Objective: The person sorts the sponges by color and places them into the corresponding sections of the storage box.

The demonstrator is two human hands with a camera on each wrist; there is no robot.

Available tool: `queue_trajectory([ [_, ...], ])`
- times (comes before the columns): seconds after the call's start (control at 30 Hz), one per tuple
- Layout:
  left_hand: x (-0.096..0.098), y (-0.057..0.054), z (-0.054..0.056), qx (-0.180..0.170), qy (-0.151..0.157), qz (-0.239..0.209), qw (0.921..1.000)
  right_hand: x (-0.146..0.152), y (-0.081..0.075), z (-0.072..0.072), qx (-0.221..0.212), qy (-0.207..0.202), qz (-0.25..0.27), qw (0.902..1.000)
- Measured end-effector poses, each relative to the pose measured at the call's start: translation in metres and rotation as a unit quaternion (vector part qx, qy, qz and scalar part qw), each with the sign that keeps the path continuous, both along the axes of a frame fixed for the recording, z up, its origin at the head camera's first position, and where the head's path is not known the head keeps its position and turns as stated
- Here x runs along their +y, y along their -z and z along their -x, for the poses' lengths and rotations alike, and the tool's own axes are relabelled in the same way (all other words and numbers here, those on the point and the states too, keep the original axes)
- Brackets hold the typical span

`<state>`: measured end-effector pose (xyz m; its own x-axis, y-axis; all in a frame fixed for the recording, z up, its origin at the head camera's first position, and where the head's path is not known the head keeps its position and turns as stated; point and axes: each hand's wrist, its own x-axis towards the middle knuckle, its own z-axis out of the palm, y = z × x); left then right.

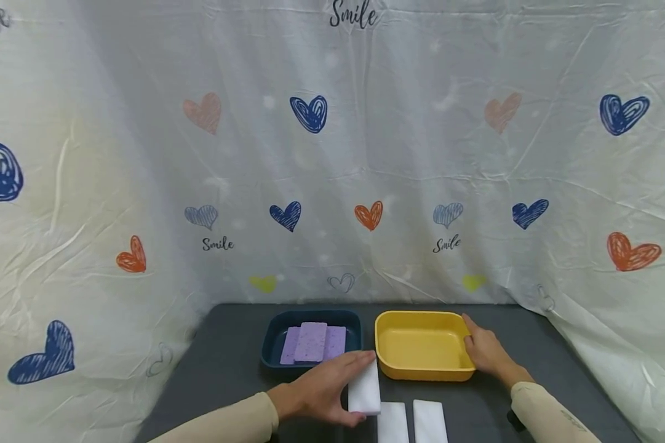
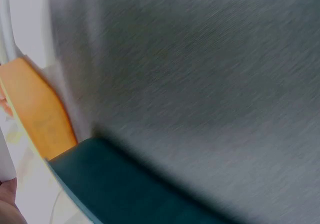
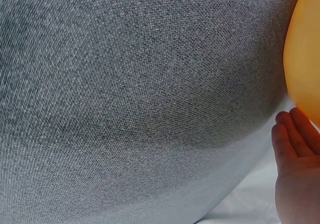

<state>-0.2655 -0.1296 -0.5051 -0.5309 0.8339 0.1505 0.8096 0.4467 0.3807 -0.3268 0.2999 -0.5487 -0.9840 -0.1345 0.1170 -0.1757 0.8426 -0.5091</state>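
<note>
Left hand: you pinch a smooth white rectangular block (image 1: 365,391) between thumb and fingers of your left hand (image 1: 326,386), lower centre of the head frame.
Right hand: your right hand (image 1: 489,352), lower right, grips the right rim of a glossy yellow rectangular tray (image 1: 421,373).
Sponges: three speckled purple rectangular sponges (image 1: 311,342) lie in a dark teal rectangular tray (image 1: 321,316), left of the yellow one.
Spare blocks: two similar white blocks (image 1: 393,424), side by side, apart, bottom centre.
Surface: dark grey woven tabletop (image 1: 227,369).

Head pic: soft light, cloth (image 1: 398,147) brighter past table's (image 1: 227,351) L edge. L wrist pic v. blurry; R wrist pic mostly clear.
</note>
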Motion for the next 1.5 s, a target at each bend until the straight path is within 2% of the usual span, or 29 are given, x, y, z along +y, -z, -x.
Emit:
queue_trajectory([
  [0.2,0.016,-0.016,0.014,0.044,0.003,-0.011,0.9990,0.010,0.015,0.011,0.020,-0.003,-0.004,0.9998],
  [0.37,0.030,-0.030,0.024,0.078,0.004,-0.002,0.9969,0.017,0.029,0.021,0.033,-0.003,-0.009,0.9994],
  [0.5,0.043,-0.039,0.032,0.087,-0.001,0.009,0.9961,0.016,0.024,0.019,0.028,0.002,-0.003,0.9996],
  [0.63,0.056,-0.045,0.043,0.116,0.009,0.018,0.9931,0.012,0.016,0.014,0.017,0.008,0.002,0.9998],
  [0.77,0.069,-0.049,0.053,0.120,0.008,0.007,0.9927,0.005,0.008,0.010,0.009,0.014,-0.001,0.9999],
  [0.8,0.073,-0.050,0.056,0.116,0.005,0.005,0.9932,0.001,0.001,0.006,-0.001,0.017,0.004,0.9998],
  [0.87,0.080,-0.051,0.061,0.106,-0.005,0.004,0.9943,-0.002,-0.003,0.004,-0.008,0.023,0.001,0.9997],
  [0.97,0.091,-0.051,0.066,0.093,-0.026,0.015,0.9952,-0.002,-0.002,0.004,-0.009,0.025,0.003,0.9996],
  [1.07,0.100,-0.051,0.071,0.082,-0.039,0.024,0.9956,0.008,0.019,0.017,0.023,0.010,-0.002,0.9997],
  [1.2,0.111,-0.045,0.078,0.090,-0.033,0.026,0.9951,0.022,0.047,0.034,0.047,0.000,-0.006,0.9989],
  [1.3,0.120,-0.039,0.085,0.096,-0.031,0.030,0.9945,0.024,0.053,0.038,0.034,0.010,-0.003,0.9994],
  [1.5,0.139,-0.031,0.090,0.074,-0.043,0.060,0.9945,0.027,0.063,0.046,0.020,0.022,-0.010,0.9995],
])
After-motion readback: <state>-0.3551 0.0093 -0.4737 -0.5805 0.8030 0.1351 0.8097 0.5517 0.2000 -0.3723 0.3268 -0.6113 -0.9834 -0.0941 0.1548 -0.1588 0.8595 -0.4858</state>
